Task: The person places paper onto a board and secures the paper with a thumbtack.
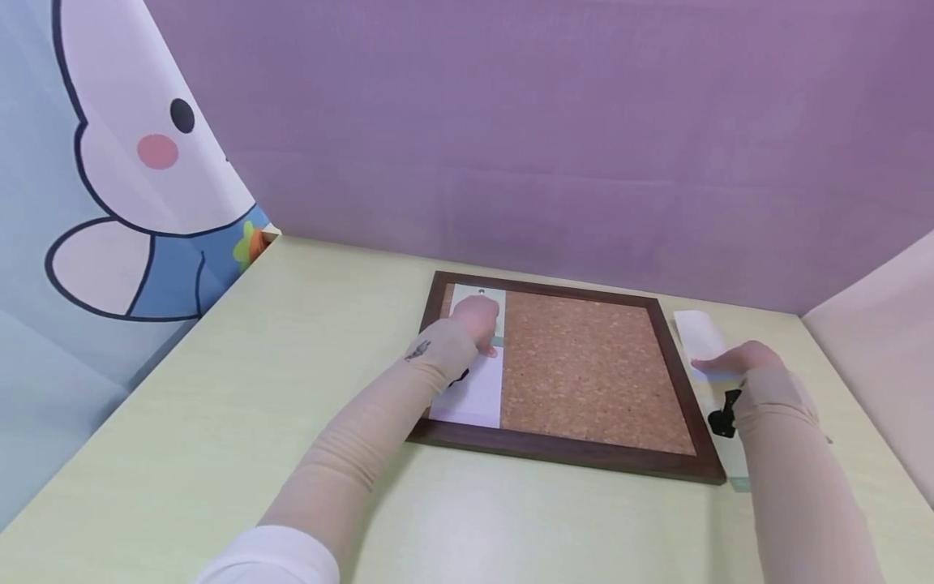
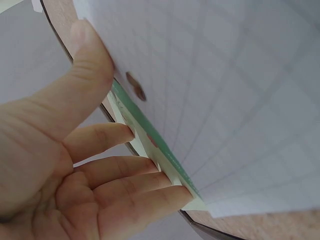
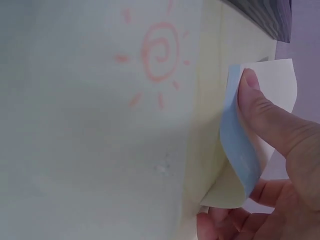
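Note:
A sheet [image 1: 467,397] lies on the left side of a cork board [image 1: 584,365], its lower part a printed grid [image 2: 240,100] and a green band [image 2: 150,127] above it. My left hand [image 1: 477,320] presses on this sheet, thumb on the grid and fingers extended past the band. A small brown mark [image 2: 136,86] shows in the grid by the band. Right of the board, my right hand [image 1: 751,357] pinches a curled paper with a blue band [image 3: 237,135] between thumb and fingers. Close by lies a pale sheet with a red sun drawing [image 3: 160,52].
A dark wooden frame [image 1: 562,446] borders the cork. At the sheet's top is a small round pin [image 1: 481,291]. The pale table [image 1: 219,389] meets a purple backdrop [image 1: 511,122] behind, with a cartoon curtain [image 1: 109,203] on the left.

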`<state>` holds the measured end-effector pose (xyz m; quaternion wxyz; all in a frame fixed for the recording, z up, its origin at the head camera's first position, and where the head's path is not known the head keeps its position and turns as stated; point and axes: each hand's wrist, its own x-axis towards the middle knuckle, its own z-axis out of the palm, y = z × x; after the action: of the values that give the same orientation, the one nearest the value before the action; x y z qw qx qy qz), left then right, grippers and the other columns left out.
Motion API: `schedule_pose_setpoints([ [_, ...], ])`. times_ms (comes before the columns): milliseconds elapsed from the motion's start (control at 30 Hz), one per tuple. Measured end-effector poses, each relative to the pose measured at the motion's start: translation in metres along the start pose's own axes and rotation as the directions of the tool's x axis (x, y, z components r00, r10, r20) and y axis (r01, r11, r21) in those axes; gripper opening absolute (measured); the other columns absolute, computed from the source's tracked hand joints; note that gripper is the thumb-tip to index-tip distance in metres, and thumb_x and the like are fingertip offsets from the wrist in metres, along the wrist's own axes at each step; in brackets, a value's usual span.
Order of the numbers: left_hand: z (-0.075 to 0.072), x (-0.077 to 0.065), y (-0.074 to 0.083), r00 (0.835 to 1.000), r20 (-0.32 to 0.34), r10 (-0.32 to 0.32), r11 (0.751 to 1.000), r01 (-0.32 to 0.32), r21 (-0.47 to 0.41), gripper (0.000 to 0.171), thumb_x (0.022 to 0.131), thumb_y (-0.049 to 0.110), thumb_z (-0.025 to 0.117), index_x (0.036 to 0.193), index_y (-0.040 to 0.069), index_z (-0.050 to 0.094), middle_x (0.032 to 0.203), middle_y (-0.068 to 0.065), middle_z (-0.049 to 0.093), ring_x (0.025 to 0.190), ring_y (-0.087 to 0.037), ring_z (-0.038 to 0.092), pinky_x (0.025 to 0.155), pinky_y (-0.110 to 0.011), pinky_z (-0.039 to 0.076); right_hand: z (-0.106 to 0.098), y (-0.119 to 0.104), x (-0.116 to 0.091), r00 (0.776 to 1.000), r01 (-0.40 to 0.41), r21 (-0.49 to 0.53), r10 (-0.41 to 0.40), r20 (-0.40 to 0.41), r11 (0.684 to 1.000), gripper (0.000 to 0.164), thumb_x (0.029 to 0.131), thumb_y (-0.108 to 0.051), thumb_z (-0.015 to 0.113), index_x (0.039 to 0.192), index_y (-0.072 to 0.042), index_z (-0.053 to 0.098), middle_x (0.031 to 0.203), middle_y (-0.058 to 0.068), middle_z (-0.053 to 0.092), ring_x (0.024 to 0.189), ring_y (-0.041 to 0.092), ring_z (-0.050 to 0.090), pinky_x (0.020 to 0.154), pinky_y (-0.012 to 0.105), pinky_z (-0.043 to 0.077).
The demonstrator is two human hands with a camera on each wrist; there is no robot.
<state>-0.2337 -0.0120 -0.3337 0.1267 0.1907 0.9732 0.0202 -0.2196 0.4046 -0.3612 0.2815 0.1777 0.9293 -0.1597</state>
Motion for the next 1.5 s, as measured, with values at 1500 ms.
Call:
schedule_pose_setpoints([
  [1500, 0.012, 0.008, -0.001, 1.0, 0.016, -0.004, 0.999, 0.004, 0.037, 0.051, 0.074, 0.035, 0.078, 0.111, 0.005, 0.058, 0.111, -0.007, 0.065, 0.109, -0.023, 0.059, 0.1, -0.033, 0.045, 0.017, 0.003, -0.012, 0.964, 0.013, 0.155, 0.029, -0.265, 0.988, 0.099, 0.076, -0.048, 0.071, 0.124, 0.028, 0.029, 0.111, 0.036, 0.044, 0.095, 0.04, 0.047, 0.088, 0.048, 0.046],
])
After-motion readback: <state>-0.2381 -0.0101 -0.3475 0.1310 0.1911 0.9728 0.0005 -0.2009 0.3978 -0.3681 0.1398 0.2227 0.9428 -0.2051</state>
